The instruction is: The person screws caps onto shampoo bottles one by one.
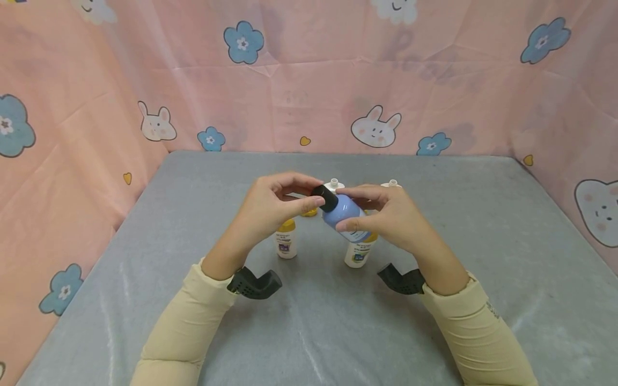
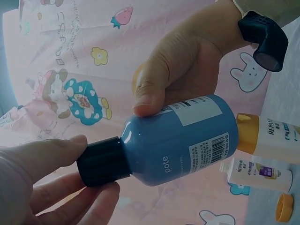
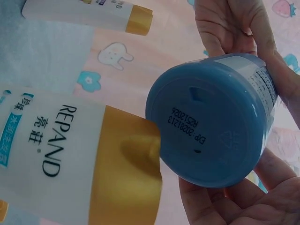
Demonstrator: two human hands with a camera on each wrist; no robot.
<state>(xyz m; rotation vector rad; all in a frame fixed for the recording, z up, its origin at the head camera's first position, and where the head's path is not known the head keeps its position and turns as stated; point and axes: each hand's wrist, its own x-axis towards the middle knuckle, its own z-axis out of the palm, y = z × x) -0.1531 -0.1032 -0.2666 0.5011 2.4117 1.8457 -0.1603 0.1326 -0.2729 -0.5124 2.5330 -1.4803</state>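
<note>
This looks like a makeshift recording booth: a table (image 1: 309,332) screened by hung cloth. Past the grip of the left hand (image 1: 282,201) and right hand (image 1: 386,212), creased pink fabric (image 1: 314,86) hangs, also running down both sides of them, printed with rabbits (image 1: 376,127), blue flowers (image 1: 243,43) and small hearts (image 1: 305,141), like nursery curtain. Below the grip, the tabletop is grey and softly wrinkled. On the wearer's side of the grip, black wrist devices (image 1: 255,284) suggest filming. Whether home or studio surrounds it cannot be told.
</note>
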